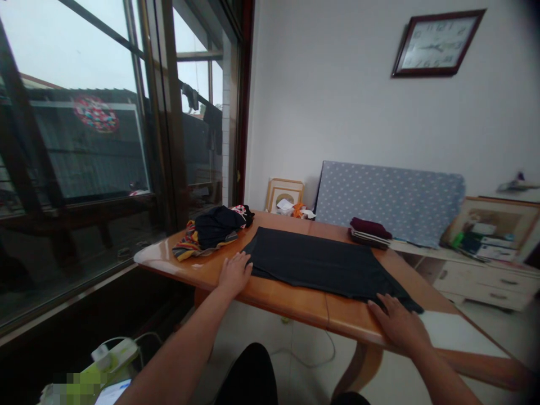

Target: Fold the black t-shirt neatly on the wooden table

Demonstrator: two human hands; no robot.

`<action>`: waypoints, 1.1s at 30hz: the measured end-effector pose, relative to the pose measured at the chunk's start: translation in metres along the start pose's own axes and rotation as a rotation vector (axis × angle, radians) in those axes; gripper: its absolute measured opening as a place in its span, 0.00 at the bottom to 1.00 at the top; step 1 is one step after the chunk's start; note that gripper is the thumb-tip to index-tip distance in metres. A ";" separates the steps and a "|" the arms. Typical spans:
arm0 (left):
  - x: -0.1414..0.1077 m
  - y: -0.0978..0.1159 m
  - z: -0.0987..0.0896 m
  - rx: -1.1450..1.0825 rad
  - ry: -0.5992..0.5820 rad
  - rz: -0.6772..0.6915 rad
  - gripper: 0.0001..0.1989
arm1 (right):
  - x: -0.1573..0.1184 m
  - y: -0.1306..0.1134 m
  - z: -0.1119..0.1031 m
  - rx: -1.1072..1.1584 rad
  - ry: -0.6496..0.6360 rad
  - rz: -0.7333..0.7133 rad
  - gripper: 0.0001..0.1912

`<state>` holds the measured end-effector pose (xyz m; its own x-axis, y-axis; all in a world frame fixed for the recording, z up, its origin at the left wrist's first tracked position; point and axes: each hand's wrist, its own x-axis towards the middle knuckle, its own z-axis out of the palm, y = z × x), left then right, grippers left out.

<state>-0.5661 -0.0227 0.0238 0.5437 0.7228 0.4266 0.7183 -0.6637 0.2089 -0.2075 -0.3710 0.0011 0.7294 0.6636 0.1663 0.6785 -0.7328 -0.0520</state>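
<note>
A dark garment (312, 261) lies spread flat along the wooden table, its long side running left to right. My left hand (235, 274) rests at its left end, fingers extended over the edge of the cloth and the tabletop. At the near right corner of the garment, my right hand (396, 322) lies with its fingers spread, fingertips on the cloth. Neither hand grips anything.
On the table (211, 273), a loose pile of clothes (213, 228) is at the left and a folded maroon and dark stack (370, 232) at the back right. A white sheet (459, 333) lies at the right end. Windows stand left.
</note>
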 end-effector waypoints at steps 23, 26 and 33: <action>-0.012 0.009 0.008 0.054 -0.066 -0.030 0.22 | 0.002 0.007 0.010 -0.017 -0.006 -0.099 0.30; -0.012 0.011 0.004 0.060 -0.072 -0.033 0.22 | 0.002 0.004 0.007 -0.011 -0.003 -0.061 0.30; -0.003 0.008 0.009 0.101 -0.099 -0.001 0.25 | 0.000 -0.007 -0.008 0.052 0.010 0.047 0.34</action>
<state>-0.5583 -0.0284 0.0161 0.5796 0.7422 0.3364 0.7561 -0.6438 0.1179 -0.2126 -0.3674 0.0092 0.7597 0.6270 0.1723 0.6474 -0.7540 -0.1112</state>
